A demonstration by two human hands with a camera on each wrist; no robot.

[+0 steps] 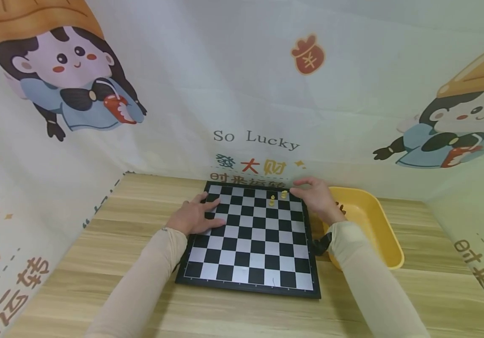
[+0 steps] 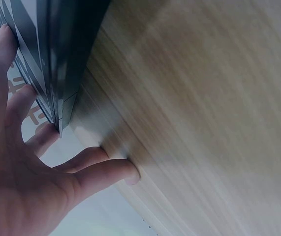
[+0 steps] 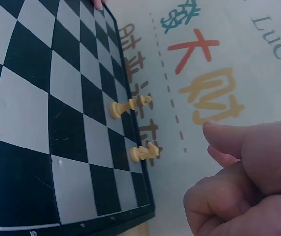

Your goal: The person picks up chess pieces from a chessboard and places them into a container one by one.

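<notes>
A black-and-white chessboard [image 1: 244, 233] lies on the wooden table. Two pale yellow chess pieces stand near its far right corner: a knight [image 3: 145, 152] and a taller, slender piece [image 3: 129, 106], perhaps a bishop. My left hand [image 1: 193, 216] rests over the board's left edge with fingers spread; in the left wrist view some fingertips touch the board and others reach past its side. Beside the far right corner, close to the knight, is my right hand [image 1: 319, 198]. Its thumb and forefinger are apart, the other fingers loosely bent, and no piece shows between them.
To the right of the board stands a yellow plastic bin [image 1: 387, 234], partly behind the right forearm, with some small brown pieces [image 1: 341, 208] in it. A printed cloth [image 1: 208, 70] hangs behind the table and along its sides. Wooden tabletop [image 1: 111, 225] extends to the left.
</notes>
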